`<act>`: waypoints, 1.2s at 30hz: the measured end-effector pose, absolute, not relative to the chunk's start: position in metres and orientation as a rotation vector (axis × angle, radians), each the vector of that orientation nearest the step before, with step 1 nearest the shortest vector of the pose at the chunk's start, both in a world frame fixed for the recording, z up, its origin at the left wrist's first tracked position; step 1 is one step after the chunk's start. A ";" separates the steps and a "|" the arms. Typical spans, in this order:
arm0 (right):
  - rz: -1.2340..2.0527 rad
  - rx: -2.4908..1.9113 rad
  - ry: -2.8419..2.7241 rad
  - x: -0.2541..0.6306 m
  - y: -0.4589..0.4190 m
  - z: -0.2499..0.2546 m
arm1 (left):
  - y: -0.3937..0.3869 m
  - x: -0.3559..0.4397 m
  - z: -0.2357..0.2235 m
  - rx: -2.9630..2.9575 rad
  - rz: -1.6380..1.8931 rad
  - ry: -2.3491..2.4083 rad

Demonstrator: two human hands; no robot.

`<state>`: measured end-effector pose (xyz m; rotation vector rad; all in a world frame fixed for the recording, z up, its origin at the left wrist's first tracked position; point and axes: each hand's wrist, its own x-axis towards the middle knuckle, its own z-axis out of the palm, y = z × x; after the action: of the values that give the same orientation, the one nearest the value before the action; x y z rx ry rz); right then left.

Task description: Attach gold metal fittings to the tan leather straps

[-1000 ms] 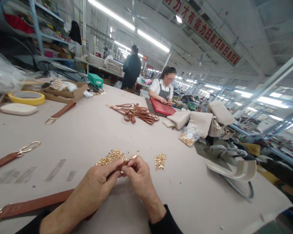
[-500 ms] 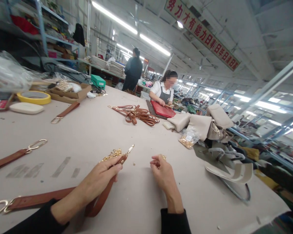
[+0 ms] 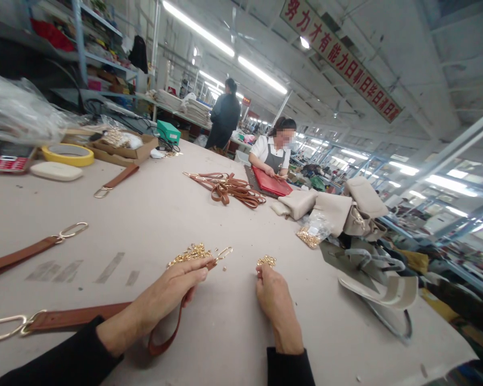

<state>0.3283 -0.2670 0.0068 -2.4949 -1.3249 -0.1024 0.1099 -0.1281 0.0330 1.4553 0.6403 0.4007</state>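
My left hand (image 3: 173,292) is closed on the end of a brown leather strap (image 3: 167,338) that curls back toward me; a gold clasp (image 3: 224,252) sticks out past my fingertips. A pile of small gold fittings (image 3: 191,252) lies just beyond that hand. My right hand (image 3: 274,300) rests on the table with its fingers bent down at a smaller heap of gold fittings (image 3: 266,261); what they pinch is hidden. Both sleeves are black.
More brown straps with gold rings lie at the left (image 3: 28,252) (image 3: 56,319) (image 3: 116,179), and a tangle of straps (image 3: 229,188) mid-table. Beige bags (image 3: 338,203) and a bag of fittings (image 3: 312,231) sit right. A seated person (image 3: 274,153) works on a red piece; another stands behind.
My hands, together on the strap end a second ago, have parted. The right hand went right to the small heap of fittings. The left keeps the strap.
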 end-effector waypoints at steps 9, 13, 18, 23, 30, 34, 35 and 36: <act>-0.164 -2.482 -1.285 0.328 -0.266 0.005 | -0.132 0.116 0.027 1.294 0.417 0.491; -0.042 -2.371 -1.214 0.333 -0.271 0.006 | -0.130 0.118 0.023 1.269 0.449 0.530; 0.144 -2.201 -1.117 0.342 -0.277 0.009 | -0.128 0.118 0.024 1.279 0.447 0.565; 0.162 -2.174 -1.014 0.345 -0.277 0.009 | -0.127 0.119 0.022 1.302 0.425 0.560; 0.085 -2.303 -1.171 0.335 -0.275 0.009 | -0.129 0.118 0.020 1.390 0.434 0.563; 0.132 -2.300 -1.160 0.339 -0.277 0.007 | -0.132 0.115 0.026 1.455 0.437 0.587; 0.142 -2.285 -1.149 0.339 -0.277 0.007 | -0.133 0.115 0.028 1.487 0.442 0.601; 0.145 -2.262 -1.141 0.338 -0.276 0.008 | -0.133 0.114 0.031 1.523 0.455 0.613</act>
<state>0.3384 -0.2764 0.0076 -2.2620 -1.1409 0.1450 0.1139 -0.1332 0.0308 1.5227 0.6132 0.4549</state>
